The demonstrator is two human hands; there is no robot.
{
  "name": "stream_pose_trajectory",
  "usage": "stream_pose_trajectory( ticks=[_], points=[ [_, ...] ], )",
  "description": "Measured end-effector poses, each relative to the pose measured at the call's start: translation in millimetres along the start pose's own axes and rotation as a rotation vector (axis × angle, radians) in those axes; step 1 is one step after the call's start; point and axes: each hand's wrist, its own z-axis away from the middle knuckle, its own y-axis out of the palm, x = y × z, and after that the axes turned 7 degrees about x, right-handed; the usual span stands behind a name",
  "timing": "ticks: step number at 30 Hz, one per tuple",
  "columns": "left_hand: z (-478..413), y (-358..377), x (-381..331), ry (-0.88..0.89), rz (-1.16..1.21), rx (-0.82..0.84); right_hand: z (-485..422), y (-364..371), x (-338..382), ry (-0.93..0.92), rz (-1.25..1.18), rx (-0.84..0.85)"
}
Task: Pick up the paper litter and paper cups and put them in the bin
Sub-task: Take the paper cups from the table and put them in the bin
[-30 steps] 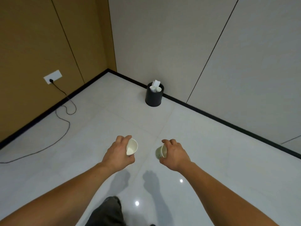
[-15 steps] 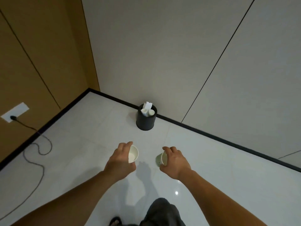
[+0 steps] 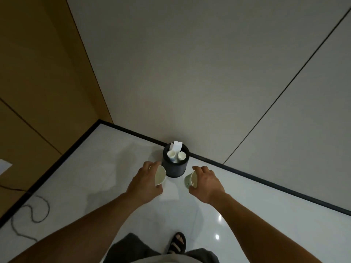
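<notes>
Sandal [image 3: 177,242] at bottom centre, planted on glossy white floor tiles [image 3: 266,215]. Off at lower left, grey cable [image 3: 32,213] looping across the floor. Higher, mid-frame: left hand [image 3: 146,182] wrapped round a white paper cup [image 3: 160,175], right hand [image 3: 206,182] clutching a pale green paper cup [image 3: 190,180]. Just above and between them, black round bin [image 3: 175,168] against the skirting, loaded with two paper cups [image 3: 171,154] and folded white paper [image 3: 176,146].

Bare forearms — dark trousers [image 3: 131,247] — black strapped sandal [image 3: 177,242].
</notes>
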Motion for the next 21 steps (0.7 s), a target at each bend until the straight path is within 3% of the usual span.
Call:
stream_pose_trajectory(
  ticks=[12,21],
  points=[
    [-244,-42,72,0.102,0.045,0.104,-202,-60,16,0.157,-0.080,-0.043],
    [-397,20,145,0.107,-0.027,0.310,-359,-6,-15,0.315,-0.171,0.032]
  ],
)
